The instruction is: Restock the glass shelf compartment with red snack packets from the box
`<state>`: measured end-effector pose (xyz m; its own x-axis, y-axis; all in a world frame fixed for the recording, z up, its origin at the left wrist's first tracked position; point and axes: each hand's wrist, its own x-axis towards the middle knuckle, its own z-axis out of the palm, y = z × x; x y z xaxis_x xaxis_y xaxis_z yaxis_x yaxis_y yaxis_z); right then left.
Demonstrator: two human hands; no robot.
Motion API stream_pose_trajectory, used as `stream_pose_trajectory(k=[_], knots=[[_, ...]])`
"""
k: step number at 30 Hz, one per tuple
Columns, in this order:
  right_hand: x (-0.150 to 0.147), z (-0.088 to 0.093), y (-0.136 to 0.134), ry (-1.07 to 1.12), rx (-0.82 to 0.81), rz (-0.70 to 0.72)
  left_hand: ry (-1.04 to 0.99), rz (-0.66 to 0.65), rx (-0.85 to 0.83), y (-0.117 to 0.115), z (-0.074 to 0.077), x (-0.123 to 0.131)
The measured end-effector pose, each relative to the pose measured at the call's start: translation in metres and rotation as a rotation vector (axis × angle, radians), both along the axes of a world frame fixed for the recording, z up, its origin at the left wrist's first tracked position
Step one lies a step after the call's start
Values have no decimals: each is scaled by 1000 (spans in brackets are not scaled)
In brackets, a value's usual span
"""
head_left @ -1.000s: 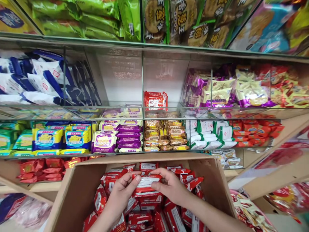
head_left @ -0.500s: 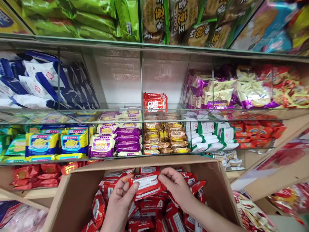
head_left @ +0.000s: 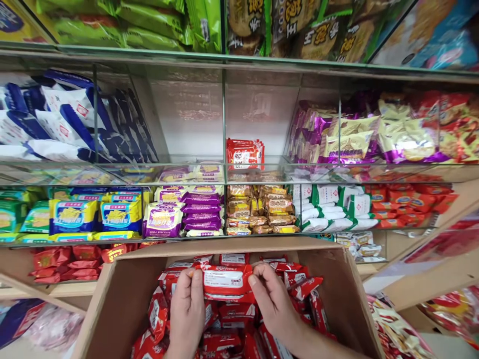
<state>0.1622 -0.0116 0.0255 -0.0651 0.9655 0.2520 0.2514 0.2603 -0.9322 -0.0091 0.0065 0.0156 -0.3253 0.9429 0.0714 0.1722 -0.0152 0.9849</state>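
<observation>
The left hand point(head_left: 187, 309) pinches one end of a red packet point(head_left: 228, 283) between thumb and fingers, and the right hand point(head_left: 277, 304) grips its other end the same way, so both are closed on it. The packet's long axis runs left to right, nearly level, with one end towards each hand; its white printed panel faces the wearer. It is held above the loose red packets point(head_left: 235, 315) in an open cardboard box point(head_left: 119, 299), near the box's far side.

The left hand points away from the wearer, knuckles up, while the right reaches in from the lower right, its forearm slanting and its fingers curled.

The packets below lie at mixed angles, some label up. Behind the box rise glass shelves point(head_left: 168, 54) with upright dividers. Purple-and-cream packets point(head_left: 162, 219) and brown packets point(head_left: 277, 205) sit side by side on the lower level; above the brown ones stands a small row of red-and-white packets point(head_left: 245, 154). Green bags point(head_left: 157, 22) fill part of the top level.
</observation>
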Motion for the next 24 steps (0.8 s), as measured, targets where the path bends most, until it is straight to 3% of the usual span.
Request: stream_pose_trajectory(k=[4,9,12,17,21,24], knots=[[-2,-6,1,121,-45,11,233,-30,51,0,-3,-8],[-3,-11,2,287,-199,90,383,-43,74,-3,-2,-13],[-1,-8,0,240,-195,101,474,-49,132,-4,1,-14],[3,3,0,86,-81,67,706,-63,403,-2,9,-19],[4,8,1,92,-51,51,684,-72,489,-1,12,-20],[2,7,0,183,-58,34,529,-120,388,-1,6,-20]])
